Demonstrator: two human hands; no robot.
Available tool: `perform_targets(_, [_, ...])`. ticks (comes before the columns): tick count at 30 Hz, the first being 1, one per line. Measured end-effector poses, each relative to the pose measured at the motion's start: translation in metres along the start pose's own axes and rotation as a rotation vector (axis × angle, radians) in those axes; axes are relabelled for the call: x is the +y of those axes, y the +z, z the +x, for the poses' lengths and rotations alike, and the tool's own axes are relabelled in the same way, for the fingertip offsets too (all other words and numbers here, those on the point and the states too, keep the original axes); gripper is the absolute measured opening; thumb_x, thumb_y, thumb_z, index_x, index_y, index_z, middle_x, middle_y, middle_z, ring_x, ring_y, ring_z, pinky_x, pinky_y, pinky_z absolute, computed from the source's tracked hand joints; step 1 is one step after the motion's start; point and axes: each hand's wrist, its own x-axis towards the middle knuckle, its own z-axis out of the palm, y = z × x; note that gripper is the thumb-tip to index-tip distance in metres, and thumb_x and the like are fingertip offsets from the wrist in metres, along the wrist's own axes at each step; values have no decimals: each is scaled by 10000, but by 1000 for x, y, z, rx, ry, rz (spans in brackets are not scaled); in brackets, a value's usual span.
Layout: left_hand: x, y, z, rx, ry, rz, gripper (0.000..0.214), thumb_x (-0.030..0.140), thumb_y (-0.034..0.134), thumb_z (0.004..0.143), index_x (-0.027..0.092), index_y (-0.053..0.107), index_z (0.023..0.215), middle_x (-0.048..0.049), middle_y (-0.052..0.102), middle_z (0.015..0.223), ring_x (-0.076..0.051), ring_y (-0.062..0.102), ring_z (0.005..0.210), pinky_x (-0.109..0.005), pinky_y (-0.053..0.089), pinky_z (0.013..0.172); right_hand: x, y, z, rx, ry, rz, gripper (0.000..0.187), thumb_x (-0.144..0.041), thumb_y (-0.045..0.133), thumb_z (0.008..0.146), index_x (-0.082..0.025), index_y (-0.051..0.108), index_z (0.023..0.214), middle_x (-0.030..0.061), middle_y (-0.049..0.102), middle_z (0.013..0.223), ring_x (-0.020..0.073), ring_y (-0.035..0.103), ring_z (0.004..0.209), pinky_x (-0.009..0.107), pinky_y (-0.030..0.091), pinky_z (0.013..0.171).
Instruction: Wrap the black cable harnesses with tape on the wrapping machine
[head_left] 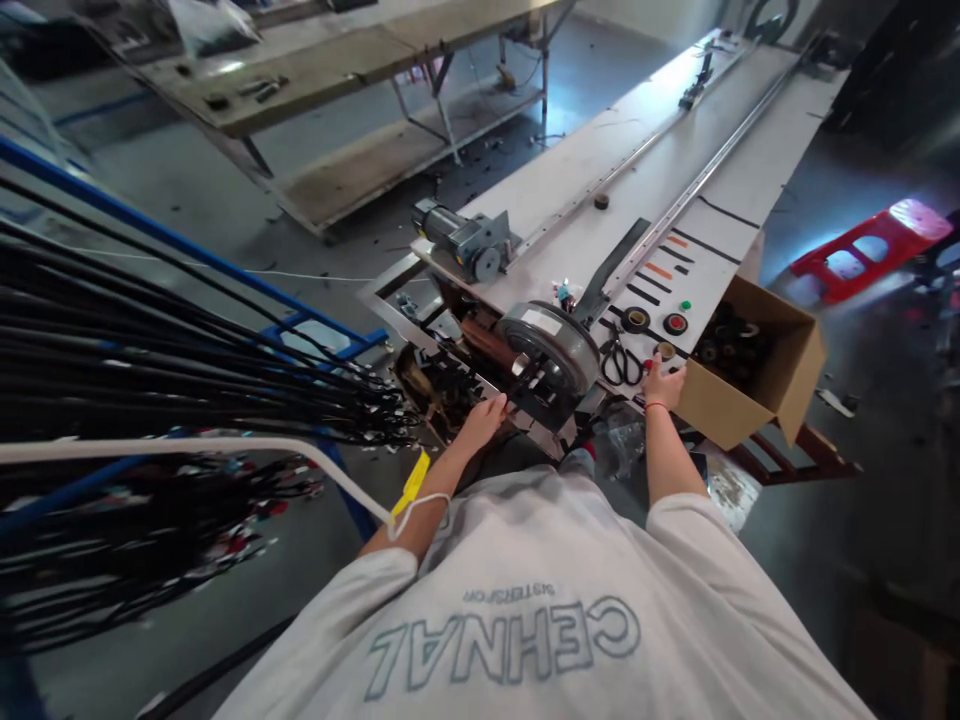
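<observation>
My left hand (484, 420) is closed at the table's near end, beside the big grey wheel (544, 328). What its fingertips pinch, if anything, is too small to make out. At the table's front right corner, my right hand (664, 382) has its fingers closed at a small roll of tape (666, 352). Black-handled scissors (621, 362) lie just left of that hand. Behind them are another tape roll (635, 319) and a red push button (676, 323) with a black surround. Short black and orange strips (660, 271) lie farther up the white tabletop (585, 225).
An open cardboard box (731, 405) with dark parts stands right of my right hand. Bundles of black cables (187, 360) hang on a blue rack at left. A motor (457, 235) sits at the table's left edge. A red stool (870, 250) is at right.
</observation>
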Motion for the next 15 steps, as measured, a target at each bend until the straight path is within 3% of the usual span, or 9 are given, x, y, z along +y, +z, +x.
perform_targets(4, [-15,-20,-16,-99,98,87,522,659,409,857,171,577,930,8,544,655,-147,516,607,-262,418,614,-2,-1,0,-10,3,-4,886,-609,629,802,-92,345,1463,235,479,1394,388,499,1242,503,394,1036])
perform_targets(8, [-25,-36,-34,-42,96,277,461,598,338,904,195,528,785,1,541,636,-166,525,626,-285,418,652,-3,-2,0,-13,10,-7,864,-604,622,812,-96,357,1458,241,494,1378,394,499,1243,513,395,1032])
perform_targets(15, [-8,-14,-24,19,152,324,415,523,320,932,200,494,738,-23,575,681,-182,552,676,-295,404,676,1,0,2,-16,-18,-25,876,-617,606,814,-90,347,1463,246,492,1373,392,507,1232,514,404,1025])
